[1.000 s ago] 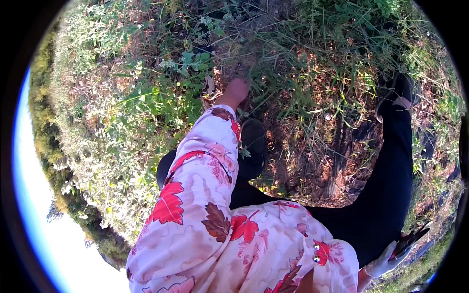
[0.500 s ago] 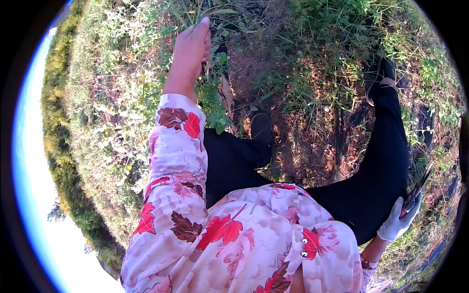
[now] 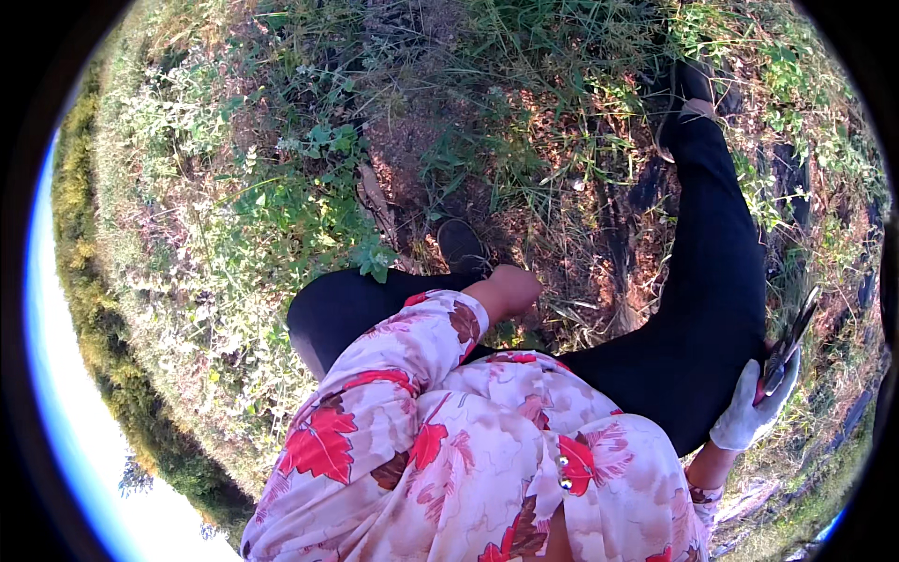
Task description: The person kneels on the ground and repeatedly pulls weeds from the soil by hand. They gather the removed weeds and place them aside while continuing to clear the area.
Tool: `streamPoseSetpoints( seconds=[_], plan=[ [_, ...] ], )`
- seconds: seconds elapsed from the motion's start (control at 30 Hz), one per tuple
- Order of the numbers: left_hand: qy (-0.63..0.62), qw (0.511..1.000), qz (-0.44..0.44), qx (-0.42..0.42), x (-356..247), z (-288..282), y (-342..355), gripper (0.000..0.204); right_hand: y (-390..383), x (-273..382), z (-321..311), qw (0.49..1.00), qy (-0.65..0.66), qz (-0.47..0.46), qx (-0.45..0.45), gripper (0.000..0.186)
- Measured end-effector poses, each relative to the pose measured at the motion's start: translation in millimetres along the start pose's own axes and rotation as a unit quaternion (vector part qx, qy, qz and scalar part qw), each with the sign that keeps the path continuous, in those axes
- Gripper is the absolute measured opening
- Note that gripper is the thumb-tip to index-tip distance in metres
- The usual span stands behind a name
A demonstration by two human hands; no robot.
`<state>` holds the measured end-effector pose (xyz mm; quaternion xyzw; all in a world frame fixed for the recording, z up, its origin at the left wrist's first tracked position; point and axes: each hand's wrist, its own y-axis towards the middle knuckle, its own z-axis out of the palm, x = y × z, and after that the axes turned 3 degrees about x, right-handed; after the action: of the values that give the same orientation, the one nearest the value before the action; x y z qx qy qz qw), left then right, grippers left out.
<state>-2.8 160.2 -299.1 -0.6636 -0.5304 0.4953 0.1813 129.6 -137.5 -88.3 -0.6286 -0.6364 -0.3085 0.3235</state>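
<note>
My left hand [image 3: 512,288] is bare and curled closed, low over the ground between my legs, close to my left shoe [image 3: 462,245]. Its fingers face away, so whatever may be in them is hidden; no grass shows there. At the right side my right hand [image 3: 746,412], in a white glove, is closed round dark-bladed pruning shears [image 3: 776,362] with a bit of red at the handle. The blades point up and away, beside my bent right leg [image 3: 716,281], and the hand is at the outer side of that thigh.
Green grass [image 3: 562,56] and leafy weeds [image 3: 309,206] grow ahead and to the left. Reddish soil with dry litter [image 3: 585,244] lies between my legs. A stick-like piece of wood [image 3: 376,195] stands near my left shoe. Yellow-green bushes [image 3: 84,253] line the far left.
My left hand has come back from the upper left, where it held a bunch of grass, to between my legs; the grass no longer shows. My right hand still holds the shears.
</note>
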Motion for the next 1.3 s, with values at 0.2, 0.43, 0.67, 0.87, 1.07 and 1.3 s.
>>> streamPoseSetpoints(
  seconds=[0.2, 0.43, 0.67, 0.87, 1.07, 1.3],
  plan=[
    [0.034, 0.974, -0.047, -0.220, 43, -43, 61, 0.029, 2, -4, -14, 1.000, -0.025, 0.004, 0.008, 0.047],
    [0.026, 0.953, -0.185, -0.240, 72, -81, 95, 0.031, 4, -8, -16, 0.997, -0.005, 0.065, -0.033, 0.049],
    [0.101, 0.907, -0.125, -0.390, 90, -113, 124, 0.042, 10, -1, -21, 0.994, -0.084, 0.070, 0.004, 0.050],
    [0.031, 0.894, -0.340, -0.291, 134, -130, 144, 0.051, 10, -1, -22, 0.989, -0.125, 0.075, 0.002, 0.051],
    [-0.156, 0.865, -0.413, -0.237, 131, -163, 121, 0.062, 9, 3, -14, 0.994, -0.079, 0.078, -0.020, 0.046],
    [-0.037, 0.901, -0.337, -0.271, 144, -147, 121, 0.047, 7, 2, -20, 0.990, -0.117, 0.084, -0.006, 0.054]
  ],
)
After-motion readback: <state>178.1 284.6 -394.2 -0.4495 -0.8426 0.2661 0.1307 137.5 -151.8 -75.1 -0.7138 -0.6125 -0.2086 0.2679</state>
